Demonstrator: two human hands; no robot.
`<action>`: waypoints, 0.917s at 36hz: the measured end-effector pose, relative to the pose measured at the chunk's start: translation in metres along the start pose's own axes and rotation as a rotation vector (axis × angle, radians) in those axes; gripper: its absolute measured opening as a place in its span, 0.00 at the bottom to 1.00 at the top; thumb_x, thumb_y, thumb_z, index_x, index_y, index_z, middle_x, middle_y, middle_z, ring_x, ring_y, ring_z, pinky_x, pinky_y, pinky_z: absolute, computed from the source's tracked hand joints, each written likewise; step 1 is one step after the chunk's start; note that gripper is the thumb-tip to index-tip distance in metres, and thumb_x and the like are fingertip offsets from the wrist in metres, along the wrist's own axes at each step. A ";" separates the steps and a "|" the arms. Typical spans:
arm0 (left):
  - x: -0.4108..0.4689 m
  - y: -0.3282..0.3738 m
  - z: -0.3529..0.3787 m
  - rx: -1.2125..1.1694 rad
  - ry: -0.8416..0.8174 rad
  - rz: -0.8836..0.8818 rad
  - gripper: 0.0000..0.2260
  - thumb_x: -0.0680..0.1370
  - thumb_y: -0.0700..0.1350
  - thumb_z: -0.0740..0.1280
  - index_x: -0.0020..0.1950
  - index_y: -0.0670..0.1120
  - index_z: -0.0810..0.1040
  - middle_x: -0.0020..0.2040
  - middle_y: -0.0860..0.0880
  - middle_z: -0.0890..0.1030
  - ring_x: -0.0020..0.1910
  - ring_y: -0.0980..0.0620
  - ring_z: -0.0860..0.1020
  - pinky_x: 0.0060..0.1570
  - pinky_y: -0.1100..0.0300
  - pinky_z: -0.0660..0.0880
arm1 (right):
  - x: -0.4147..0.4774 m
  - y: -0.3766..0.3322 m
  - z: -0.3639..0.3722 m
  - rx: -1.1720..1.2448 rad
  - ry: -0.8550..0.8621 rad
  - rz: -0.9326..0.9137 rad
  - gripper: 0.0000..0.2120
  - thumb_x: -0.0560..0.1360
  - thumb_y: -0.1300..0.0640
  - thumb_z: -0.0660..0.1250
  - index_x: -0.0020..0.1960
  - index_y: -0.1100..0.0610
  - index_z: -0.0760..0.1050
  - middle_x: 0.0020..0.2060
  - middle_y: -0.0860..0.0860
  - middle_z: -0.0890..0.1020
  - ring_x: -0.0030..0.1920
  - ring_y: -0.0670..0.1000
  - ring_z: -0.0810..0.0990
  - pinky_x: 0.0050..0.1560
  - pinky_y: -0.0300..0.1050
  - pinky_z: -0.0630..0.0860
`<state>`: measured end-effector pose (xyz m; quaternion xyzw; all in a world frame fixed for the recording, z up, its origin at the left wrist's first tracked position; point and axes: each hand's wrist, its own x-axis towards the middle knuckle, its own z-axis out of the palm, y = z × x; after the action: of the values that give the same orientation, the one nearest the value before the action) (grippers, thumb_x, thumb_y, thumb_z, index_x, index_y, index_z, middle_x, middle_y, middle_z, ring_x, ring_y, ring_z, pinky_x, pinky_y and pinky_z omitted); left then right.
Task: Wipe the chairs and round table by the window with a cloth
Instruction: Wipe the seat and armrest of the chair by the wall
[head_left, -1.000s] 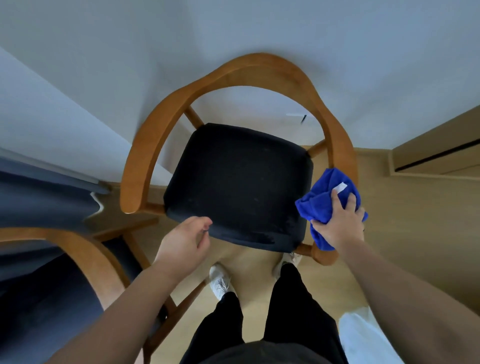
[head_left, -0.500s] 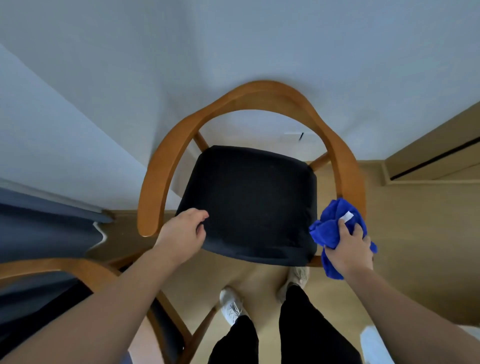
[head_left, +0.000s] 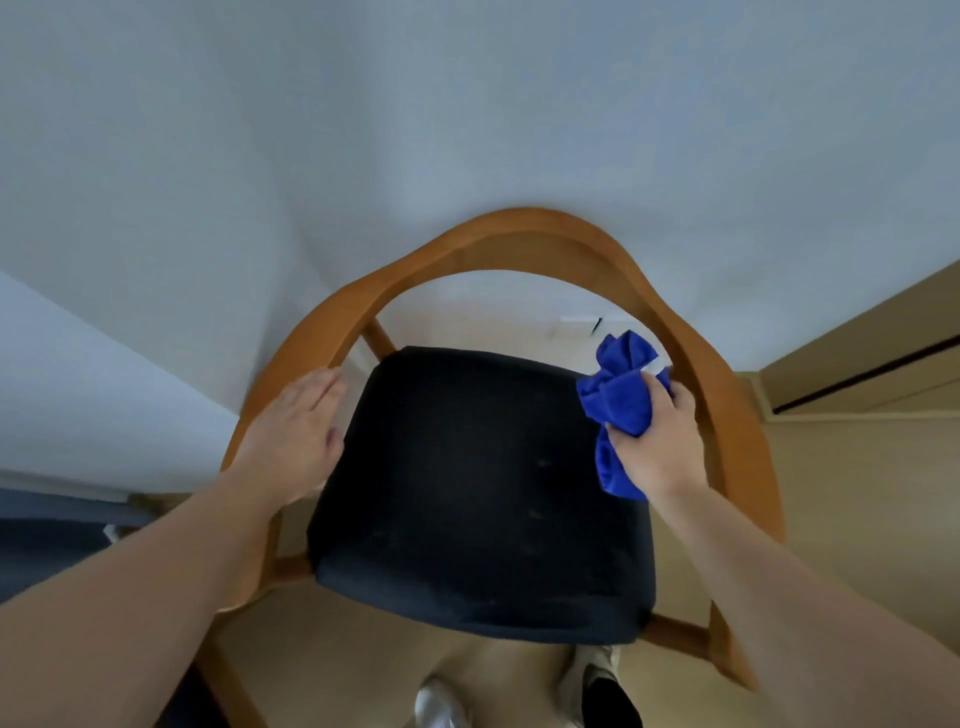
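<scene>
Your right hand (head_left: 660, 441) grips the bunched blue cloth (head_left: 618, 395) at the back right corner of the seat (head_left: 478, 493), just inside the curved wooden rail (head_left: 519, 234) of the chair (head_left: 740, 467). You cannot tell whether cloth and rail touch. Your left hand (head_left: 296, 436) lies flat, fingers straight and together, on the rail's left arm beside the black seat. The chair stands on a pale floor (head_left: 857, 519) near a white wall (head_left: 467, 104), with your shoes (head_left: 441, 704) below its front edge.

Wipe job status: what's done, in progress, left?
Done: nothing verifiable; the black seat shows pale specks. In hand: right hand grips the blue cloth at the seat's back right corner, beside the wooden rail; left hand rests flat by the rail's left side. Left: seat, likely; round table not in view.
</scene>
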<state>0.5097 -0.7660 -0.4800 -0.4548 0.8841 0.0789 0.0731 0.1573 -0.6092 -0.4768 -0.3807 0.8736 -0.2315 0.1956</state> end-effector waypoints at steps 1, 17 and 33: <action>0.008 -0.005 0.004 0.021 0.013 0.016 0.27 0.79 0.46 0.61 0.76 0.41 0.59 0.76 0.44 0.59 0.75 0.47 0.56 0.74 0.53 0.51 | 0.012 -0.007 0.004 0.036 0.015 0.015 0.28 0.72 0.55 0.72 0.69 0.48 0.66 0.65 0.49 0.67 0.49 0.51 0.77 0.53 0.46 0.75; 0.041 -0.036 0.030 0.033 0.070 -0.005 0.32 0.74 0.54 0.47 0.76 0.41 0.49 0.76 0.46 0.51 0.76 0.50 0.53 0.73 0.55 0.47 | 0.140 -0.085 0.079 0.265 0.319 0.231 0.43 0.75 0.52 0.69 0.79 0.55 0.46 0.72 0.57 0.62 0.63 0.58 0.73 0.60 0.48 0.71; 0.041 -0.039 0.032 0.043 0.056 -0.006 0.33 0.72 0.56 0.48 0.75 0.44 0.49 0.76 0.48 0.50 0.74 0.54 0.50 0.71 0.61 0.41 | 0.110 -0.219 0.204 0.416 -0.020 -0.068 0.47 0.75 0.53 0.69 0.78 0.56 0.37 0.73 0.58 0.62 0.64 0.58 0.74 0.61 0.49 0.74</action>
<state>0.5195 -0.8146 -0.5225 -0.4577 0.8860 0.0470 0.0581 0.3187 -0.8766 -0.5406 -0.3636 0.7916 -0.4097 0.2706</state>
